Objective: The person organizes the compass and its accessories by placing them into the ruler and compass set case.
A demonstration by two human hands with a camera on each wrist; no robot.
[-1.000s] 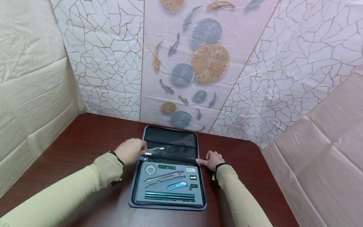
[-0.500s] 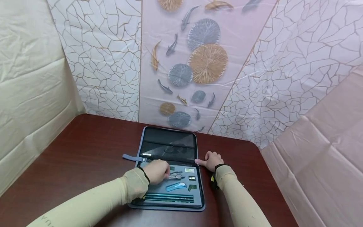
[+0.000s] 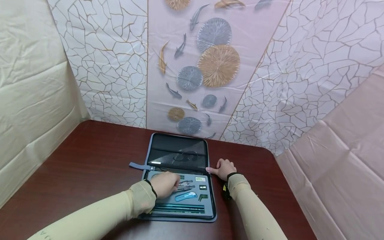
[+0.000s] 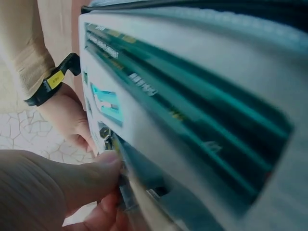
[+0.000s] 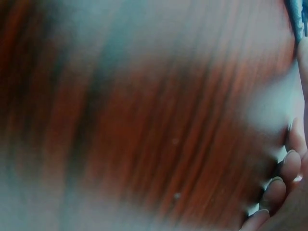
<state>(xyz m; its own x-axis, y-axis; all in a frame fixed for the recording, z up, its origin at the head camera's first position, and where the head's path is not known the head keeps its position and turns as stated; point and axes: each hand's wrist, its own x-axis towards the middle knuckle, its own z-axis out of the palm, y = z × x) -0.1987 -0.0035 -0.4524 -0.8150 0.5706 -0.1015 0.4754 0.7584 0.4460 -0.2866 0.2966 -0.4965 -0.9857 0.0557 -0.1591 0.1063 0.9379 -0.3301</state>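
A zippered drawing-set case (image 3: 177, 220) lies unfolded on the table, its grey insert facing up. My left hand (image 3: 165, 184) is over the insert's left half and pinches a metal compass (image 3: 186, 188) between thumb and fingers. Beside it lies another slim metal instrument (image 3: 184, 183); the hand hides the left ends of both. In the left wrist view, the thumb (image 4: 103, 166) presses on the compass close to the insert. My right hand (image 3: 224, 169) rests on the table at the case's right side, its thumb touching the case edge near the hinge.
A blue utility knife (image 3: 186, 196), dark green pencils (image 3: 180, 209), an eraser (image 3: 200, 179), a sharpener (image 3: 202, 187) and a small dark green piece (image 3: 203, 197) sit in the insert. The dark lid (image 3: 180, 145) leans back; a strap (image 3: 138, 165) sticks out left.
My left hand has come from the lid's left edge down and right onto the insert, bringing the compass with it. Over the last half second it moved little. The right hand stayed put.
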